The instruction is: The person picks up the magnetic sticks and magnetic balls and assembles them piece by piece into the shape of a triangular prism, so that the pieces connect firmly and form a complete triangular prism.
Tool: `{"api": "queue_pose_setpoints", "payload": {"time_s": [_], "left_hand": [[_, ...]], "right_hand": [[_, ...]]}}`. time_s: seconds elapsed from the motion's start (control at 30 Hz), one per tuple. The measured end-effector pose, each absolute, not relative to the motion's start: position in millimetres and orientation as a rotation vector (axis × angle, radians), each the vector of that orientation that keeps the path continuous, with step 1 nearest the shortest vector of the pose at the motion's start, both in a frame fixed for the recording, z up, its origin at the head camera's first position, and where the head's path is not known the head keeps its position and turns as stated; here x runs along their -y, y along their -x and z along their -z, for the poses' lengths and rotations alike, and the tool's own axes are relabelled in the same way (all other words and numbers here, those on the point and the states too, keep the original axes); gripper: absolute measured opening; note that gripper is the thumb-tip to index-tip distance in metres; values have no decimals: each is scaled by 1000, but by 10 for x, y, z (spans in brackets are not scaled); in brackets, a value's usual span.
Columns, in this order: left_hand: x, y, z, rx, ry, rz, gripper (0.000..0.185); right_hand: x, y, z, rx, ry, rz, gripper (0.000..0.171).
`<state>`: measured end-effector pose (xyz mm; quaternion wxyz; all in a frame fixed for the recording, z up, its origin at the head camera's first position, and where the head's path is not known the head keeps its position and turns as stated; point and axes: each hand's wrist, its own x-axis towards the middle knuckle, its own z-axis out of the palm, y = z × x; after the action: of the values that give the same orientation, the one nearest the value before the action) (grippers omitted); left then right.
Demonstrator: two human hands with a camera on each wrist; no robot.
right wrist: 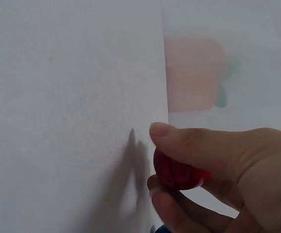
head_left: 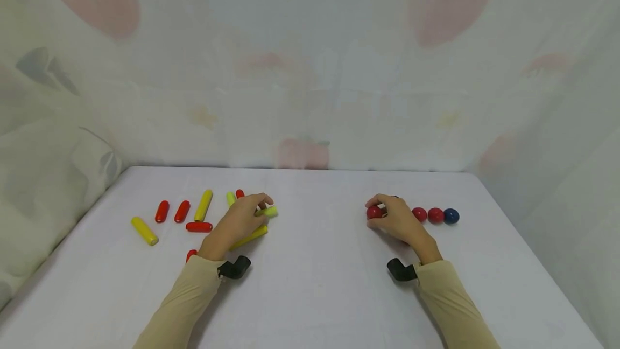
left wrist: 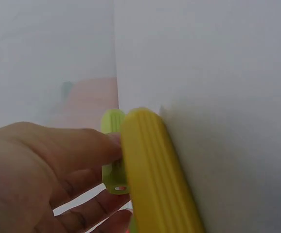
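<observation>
From the head view, the white surface carries two groups of wooden pieces, and the left hand serves as the landmark; its fingers pinch a short light-green peg at its fingertip end, while a long yellow stick lies just beside the hand on its right, partly under it; further to the left of that hand lie a yellow cylinder, two upright red capsules and, a flat red capsule and, furthest out, a tilted yellow cylinder; a red piece shows by the wrist; well to the right of the left hand, the right hand curls around a red ball, and beyond it sit a row of two red balls and a blue ball, close together; a flowered curtain hangs behind; in the left wrist view, the left hand holds the light-green peg between thumb and fingers, and the ribbed yellow stick lies just in front of the peg, touching it or nearly so; in the right wrist view, the right hand grips the red ball between thumb and curled fingers, just above the surface.
</observation>
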<state>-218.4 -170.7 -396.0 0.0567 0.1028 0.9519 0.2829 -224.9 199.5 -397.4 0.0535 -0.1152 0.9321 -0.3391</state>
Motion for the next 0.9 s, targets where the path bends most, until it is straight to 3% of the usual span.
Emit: {"api": "queue_pose_setpoints", "payload": {"time_s": [0.3,0.9], "left_hand": [[1580,2140,3911,-2909,-507,-873,31],[1337,2098,3977,-2901,-726,-791,26]], "right_hand": [[-1915,2201,3987,-2783,452,1203,38],[-1692,2151,3995,-2769,562,1126,40]]}}
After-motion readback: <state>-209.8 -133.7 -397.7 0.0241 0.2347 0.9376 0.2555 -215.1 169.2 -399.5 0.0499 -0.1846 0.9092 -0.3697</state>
